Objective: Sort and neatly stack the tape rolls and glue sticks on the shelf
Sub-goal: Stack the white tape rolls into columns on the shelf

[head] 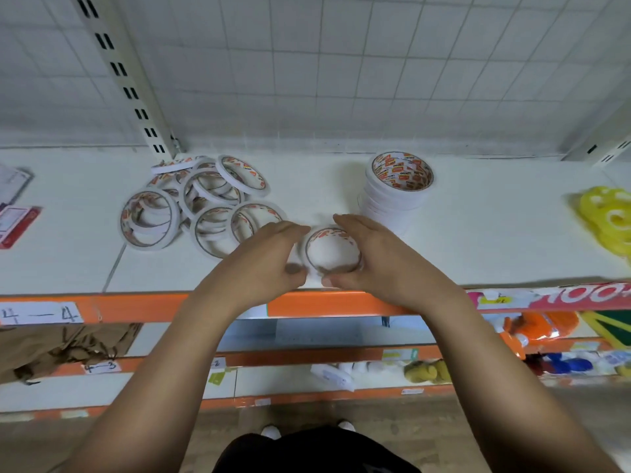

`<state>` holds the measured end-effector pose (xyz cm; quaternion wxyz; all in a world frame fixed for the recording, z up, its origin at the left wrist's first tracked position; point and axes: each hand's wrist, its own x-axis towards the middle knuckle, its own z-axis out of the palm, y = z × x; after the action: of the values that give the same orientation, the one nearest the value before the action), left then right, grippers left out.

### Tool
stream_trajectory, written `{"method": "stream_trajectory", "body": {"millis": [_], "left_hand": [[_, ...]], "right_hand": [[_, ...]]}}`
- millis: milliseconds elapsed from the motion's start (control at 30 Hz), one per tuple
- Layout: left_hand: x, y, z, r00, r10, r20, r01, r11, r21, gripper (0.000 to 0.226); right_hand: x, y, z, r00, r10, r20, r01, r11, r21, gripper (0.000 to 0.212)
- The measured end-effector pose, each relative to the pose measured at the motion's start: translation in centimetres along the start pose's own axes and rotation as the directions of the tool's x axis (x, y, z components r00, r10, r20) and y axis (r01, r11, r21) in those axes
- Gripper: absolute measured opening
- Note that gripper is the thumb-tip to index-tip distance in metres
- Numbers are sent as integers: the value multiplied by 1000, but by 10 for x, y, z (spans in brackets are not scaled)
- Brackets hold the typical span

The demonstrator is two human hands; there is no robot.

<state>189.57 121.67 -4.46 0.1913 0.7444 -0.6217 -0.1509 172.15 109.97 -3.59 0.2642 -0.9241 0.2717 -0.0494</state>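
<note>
On the white shelf (478,233) near its front edge sits a small stack of white tape rolls (333,250) with red-orange printed cores. My left hand (269,254) cups its left side and my right hand (368,254) its right side, fingers curved around it. A loose pile of several thin tape rolls (191,203) lies to the left, some flat, some leaning on each other. Behind my right hand stands a tall neat stack of tape rolls (396,192). No glue sticks are visible.
An orange shelf edge (136,308) carries a label reading 4—4. Yellow plastic items (607,220) lie at the far right, a red and white packet (17,223) at the far left. A slotted upright (119,73) and a grid back panel stand behind. Lower shelves hold assorted goods.
</note>
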Motion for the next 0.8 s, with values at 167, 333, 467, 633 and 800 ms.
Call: {"method": "stream_trajectory", "body": {"millis": [167,333,467,633,800], "left_hand": [[4,9,4,999,34,7,-34,999,-30,68],[8,11,7,1000,-17,12,17,1000,-3,69],[12,11,6,996,-32,82,33,999,-1,82],[25,23,-8,1000,-5,-11,5,1000,23,68],[69,45,2,1000,-13,-17,11,991,-131,56]], "right_hand": [[-11,10,-1,998,-20,-56,24,996,81,70],[-8,13,9,995,8,-99,-2,998,55,78],[-13,12,5,992,17,-123,-2,993,119,75],[-25,21,-7,983,91,-161,-71,989,127,45],[-29,50,-19,876,303,-376,-271,953,138,27]]}}
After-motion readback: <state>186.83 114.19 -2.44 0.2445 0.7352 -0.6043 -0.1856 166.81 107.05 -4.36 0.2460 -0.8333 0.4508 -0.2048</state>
